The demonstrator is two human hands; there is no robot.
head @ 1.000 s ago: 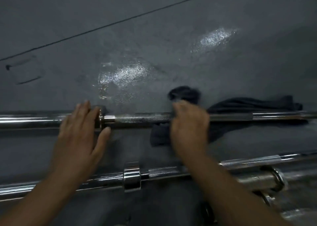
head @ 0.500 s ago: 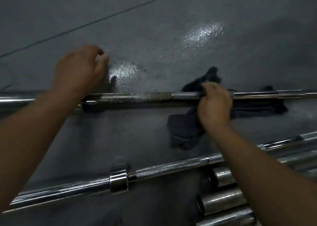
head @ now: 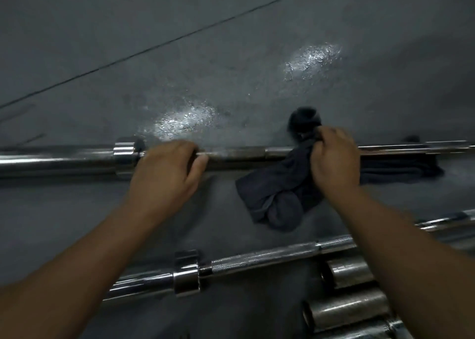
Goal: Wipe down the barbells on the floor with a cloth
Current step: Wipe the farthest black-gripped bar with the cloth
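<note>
My left hand (head: 164, 169) fingers curl round knurled bar (head: 239, 156); right hand (head: 334, 161) clamps crumpled cloth (head: 277, 197) on it. Open floor (head: 231, 43) above; chrome bars (head: 270, 259) crowd lower right.

No legible text or labels.
</note>
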